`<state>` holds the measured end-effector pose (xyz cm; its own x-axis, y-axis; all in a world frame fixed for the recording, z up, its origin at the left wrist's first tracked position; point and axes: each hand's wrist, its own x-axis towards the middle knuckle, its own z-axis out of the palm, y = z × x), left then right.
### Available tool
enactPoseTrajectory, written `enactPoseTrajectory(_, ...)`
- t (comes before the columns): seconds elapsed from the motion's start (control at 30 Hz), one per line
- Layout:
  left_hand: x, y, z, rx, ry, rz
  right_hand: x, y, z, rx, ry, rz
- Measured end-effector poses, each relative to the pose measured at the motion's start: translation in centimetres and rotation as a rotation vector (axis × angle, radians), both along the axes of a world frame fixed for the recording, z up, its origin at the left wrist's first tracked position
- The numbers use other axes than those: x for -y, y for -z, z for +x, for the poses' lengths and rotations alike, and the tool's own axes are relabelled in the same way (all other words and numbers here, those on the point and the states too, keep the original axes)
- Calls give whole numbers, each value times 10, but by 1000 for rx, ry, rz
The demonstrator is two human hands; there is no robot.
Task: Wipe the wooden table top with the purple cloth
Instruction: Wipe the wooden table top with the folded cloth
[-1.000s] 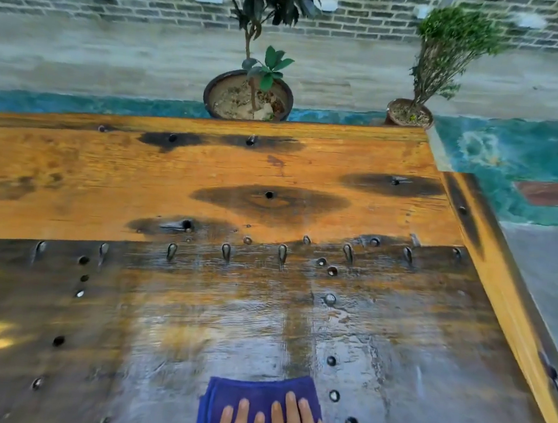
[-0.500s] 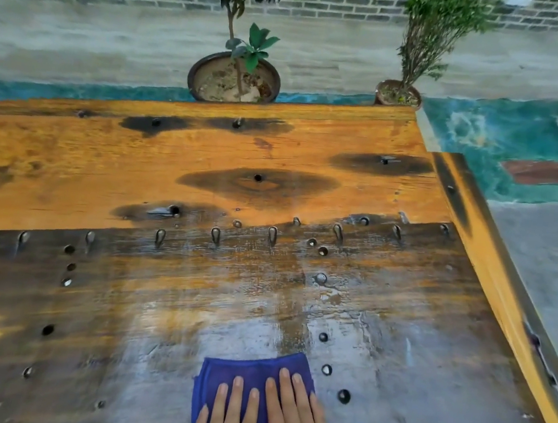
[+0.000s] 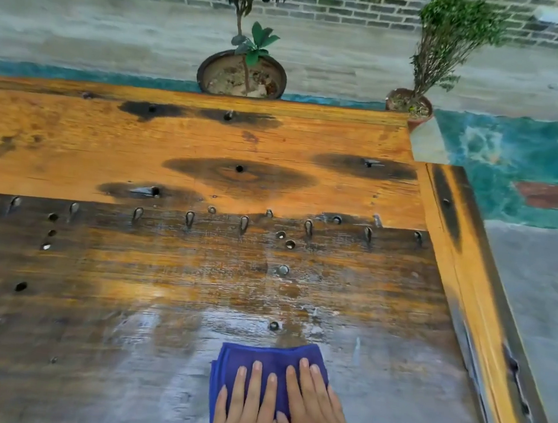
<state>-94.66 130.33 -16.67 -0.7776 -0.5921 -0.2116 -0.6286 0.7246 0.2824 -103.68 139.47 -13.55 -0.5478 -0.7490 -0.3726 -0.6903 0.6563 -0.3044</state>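
The folded purple cloth (image 3: 269,356) lies flat on the wet, shiny near part of the wooden table top (image 3: 161,268), close to the bottom edge of the head view. My left hand (image 3: 246,411) and my right hand (image 3: 314,415) press side by side on the cloth, fingers stretched forward and slightly apart. The cloth's near half is hidden under my hands. The far half of the table (image 3: 70,148) is dry orange wood with dark stains and holes.
Metal loops and holes (image 3: 243,223) run in a row across the table's middle. A raised side rail (image 3: 478,301) bounds the right edge. Two potted plants (image 3: 242,76) (image 3: 411,104) stand beyond the far edge, before a brick wall.
Both hands and the cloth have slid forward, away from me, across the wet wood. More of my hands shows now.
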Motion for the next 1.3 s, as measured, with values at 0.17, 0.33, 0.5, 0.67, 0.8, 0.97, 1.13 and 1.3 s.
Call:
enactPoseTrajectory(0.17,-1,4,-5,47,96,-19,-4,4,-8,-101,67,-9)
enactPoseTrajectory(0.33,10,4,-14,65,167,-24,2,14,-19,-161,79,-71)
enactPoseTrajectory(0.5,36,4,-52,52,138,-12,29,27,-54,-125,94,-18)
enactPoseTrajectory(0.67,79,2,-113,105,102,36,78,31,-114,-108,76,47)
enactPoseTrajectory(0.8,126,11,-162,161,140,15,124,46,-162,-112,63,46)
enactPoseTrajectory(0.97,192,21,-232,108,104,-44,193,56,-232,-185,92,11)
enactPoseTrajectory(1.13,270,24,-314,46,101,-109,272,59,-316,-235,90,-51)
enactPoseTrajectory(1.3,347,32,-398,-32,85,-162,349,57,-400,-271,105,-107)
